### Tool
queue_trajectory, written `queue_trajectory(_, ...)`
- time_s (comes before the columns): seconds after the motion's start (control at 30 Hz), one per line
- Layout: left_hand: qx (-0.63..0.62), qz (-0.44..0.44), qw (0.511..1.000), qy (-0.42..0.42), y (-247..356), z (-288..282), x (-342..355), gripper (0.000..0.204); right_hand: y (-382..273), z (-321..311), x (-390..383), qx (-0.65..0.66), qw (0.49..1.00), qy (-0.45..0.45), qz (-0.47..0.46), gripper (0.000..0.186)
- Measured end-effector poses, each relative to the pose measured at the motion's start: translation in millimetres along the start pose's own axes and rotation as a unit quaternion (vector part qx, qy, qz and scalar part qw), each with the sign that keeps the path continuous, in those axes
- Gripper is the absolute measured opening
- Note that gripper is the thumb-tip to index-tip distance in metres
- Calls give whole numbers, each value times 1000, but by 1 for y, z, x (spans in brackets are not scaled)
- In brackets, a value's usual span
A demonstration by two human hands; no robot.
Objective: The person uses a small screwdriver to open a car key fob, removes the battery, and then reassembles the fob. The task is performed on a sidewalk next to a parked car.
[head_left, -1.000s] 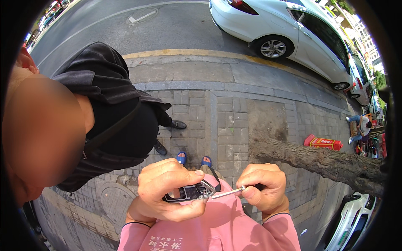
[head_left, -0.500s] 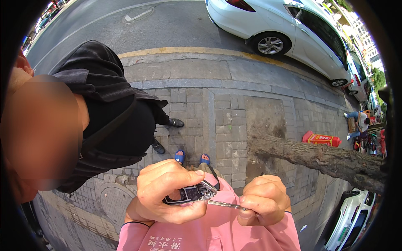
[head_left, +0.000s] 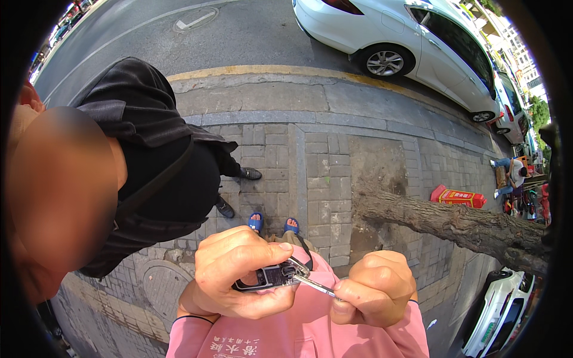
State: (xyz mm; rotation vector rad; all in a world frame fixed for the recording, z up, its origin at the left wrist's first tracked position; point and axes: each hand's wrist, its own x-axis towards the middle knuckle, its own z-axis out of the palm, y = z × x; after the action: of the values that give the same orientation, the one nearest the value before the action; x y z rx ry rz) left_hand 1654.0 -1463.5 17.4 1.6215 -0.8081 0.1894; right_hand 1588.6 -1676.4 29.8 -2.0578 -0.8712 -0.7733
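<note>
My left hand [head_left: 239,271] is closed around a dark car key fob [head_left: 271,278] with a clear or silver edge, thumb on top and fingers underneath. The face showing looks like the inside of its casing, with small parts on it. A slim silver key blade [head_left: 316,286] is pinched by its outer end between the thumb and bent fingers of my right hand [head_left: 376,289]. Its other end lies against the silver loop-like end [head_left: 296,266] of the fob. Whether the blade is fixed there I cannot tell. My fingers hide part of both things.
Close on my left stands a person in a dark jacket [head_left: 167,173]. A tree trunk [head_left: 453,224] leans in from the right, near a red object [head_left: 458,197] on the paving. White cars [head_left: 388,36] are parked along the kerb; another white car [head_left: 501,316] stands lower right.
The key blade's inner end has moved up from below the fob's tip onto its end, and the blade slants more. My right hand has shifted slightly left; my left hand has barely moved.
</note>
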Motion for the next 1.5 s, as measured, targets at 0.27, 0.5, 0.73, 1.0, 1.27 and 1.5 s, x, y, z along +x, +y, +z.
queue_trajectory(0.27,11,-17,1000,8,-3,2,-2,43,3,0,3,-10,1000,-4,-2,28)
queue_trajectory(0.5,-2,-6,1000,-13,-7,-1,2,43,4,2,1,-16,1000,9,9,26)
queue_trajectory(0.73,-6,-7,1000,-17,-10,-2,4,45,2,1,4,-22,999,10,22,23)
queue_trajectory(1.0,-9,-11,1000,-13,-10,0,5,43,3,1,4,-23,999,19,18,24)
queue_trajectory(1.27,-8,1,1000,-14,-12,2,7,43,3,-5,2,-10,998,4,54,27)
queue_trajectory(1.5,-23,3,999,-23,-12,2,8,45,6,-7,-5,24,997,15,71,24)
